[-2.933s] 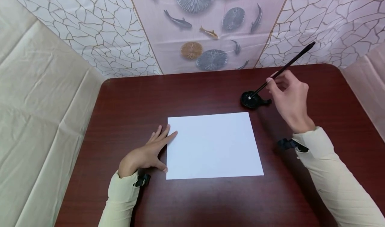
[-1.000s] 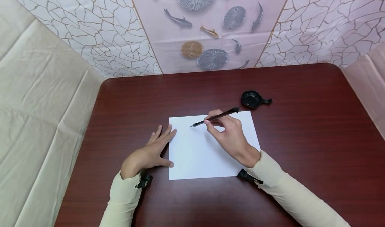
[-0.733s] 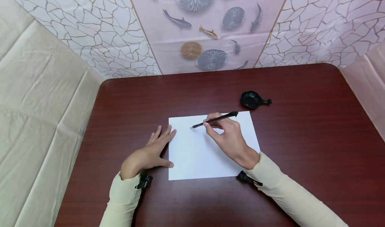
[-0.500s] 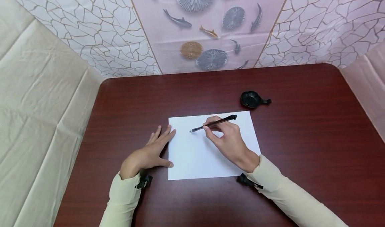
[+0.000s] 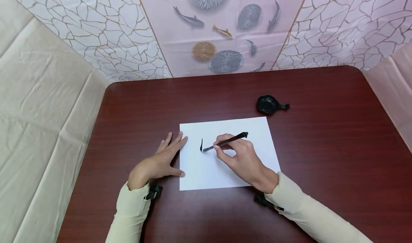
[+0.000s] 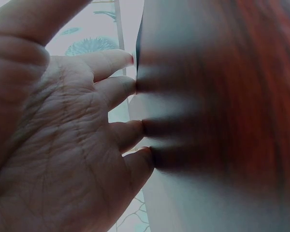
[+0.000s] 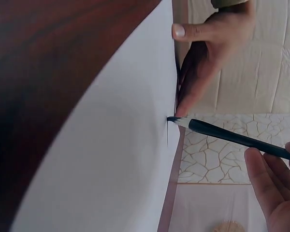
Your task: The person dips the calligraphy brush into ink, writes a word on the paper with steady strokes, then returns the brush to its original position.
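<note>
Fingers of the right hand (image 5: 247,159): pinching one dark brush (image 5: 236,137), tip at a black stroke (image 5: 201,147) on the white paper (image 5: 194,175). Left hand (image 5: 155,166): fingers spread along the paper's left edge. Beyond, my feed shows one black handled dish (image 5: 276,107), contents unclear.

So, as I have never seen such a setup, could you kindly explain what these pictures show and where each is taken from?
There is no machine here, just a person working with bare hands. The wide picture comes from a camera on the head, looking down; the two others come from cameras on the wrists, hence the odd angles. On the table lie a white sheet and, beyond its far right corner, a black dish. The left hand, spread, rests at the sheet's left edge. The right hand has a brush in its grip, tip down by the lower end of a short black mark.
</note>
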